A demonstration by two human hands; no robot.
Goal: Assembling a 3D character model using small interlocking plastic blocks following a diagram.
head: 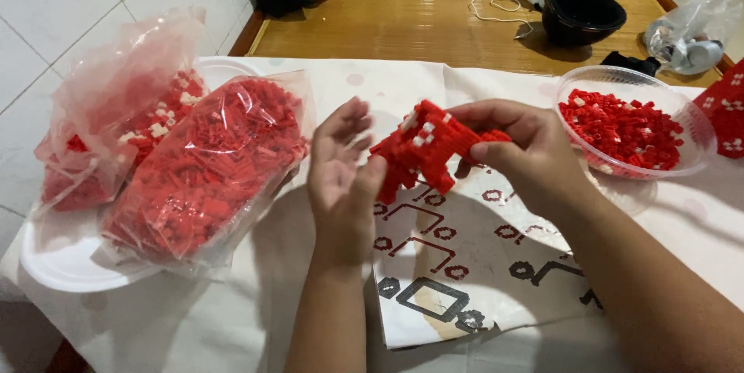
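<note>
White cloth (232, 319), bagged bricks (205, 167) left, bowl (690, 121) right, right hand (531, 148) grip grasping red model (426, 148), left hand (341, 164) released.

Matt plastic brick model (425, 148), glossy clear plastic bags (205, 164), wood table (403, 20)

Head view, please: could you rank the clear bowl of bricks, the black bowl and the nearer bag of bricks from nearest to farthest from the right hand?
From the right hand:
1. Clear bowl, just to its right.
2. Black bowl, behind it on the wooden surface.
3. Nearer bag, far left, beyond the left hand.
</note>
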